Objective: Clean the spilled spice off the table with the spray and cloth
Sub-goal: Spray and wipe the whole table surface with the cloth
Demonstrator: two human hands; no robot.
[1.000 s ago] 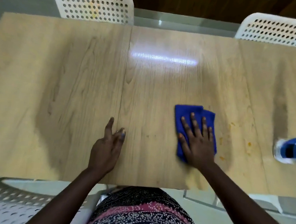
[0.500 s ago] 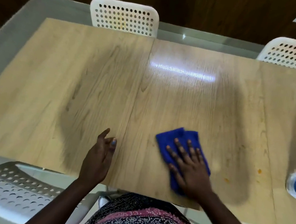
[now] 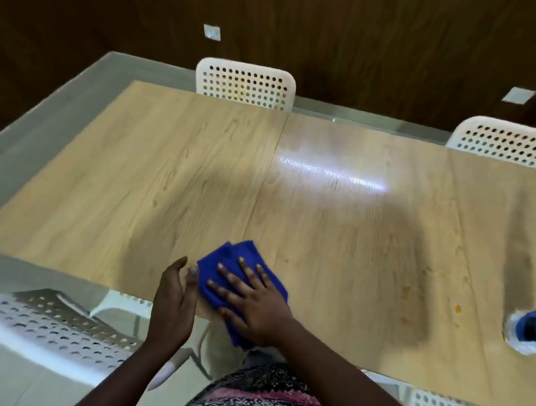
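Head view of a wooden table [image 3: 171,174] seen from above. The right hand [image 3: 250,302] lies flat on a folded blue cloth [image 3: 231,261], fingers straight and spread, pressing it against the near edge of the table; its grip is released, not curled round the cloth, and one corner of the cloth hangs over the edge. The left hand [image 3: 172,298] stands on edge just beside the cloth at the table's rim, palm turned toward it, fingers relaxed and grasping nothing. Small orange spice specks [image 3: 458,308] dot the table to the right of the cloth, well apart from it. A blue and white spray bottle [image 3: 532,329] lies near the right border, partly cut off. White perforated chairs [image 3: 245,84] stand around the table, and the person's patterned clothing [image 3: 257,404] fills the bottom of the view.
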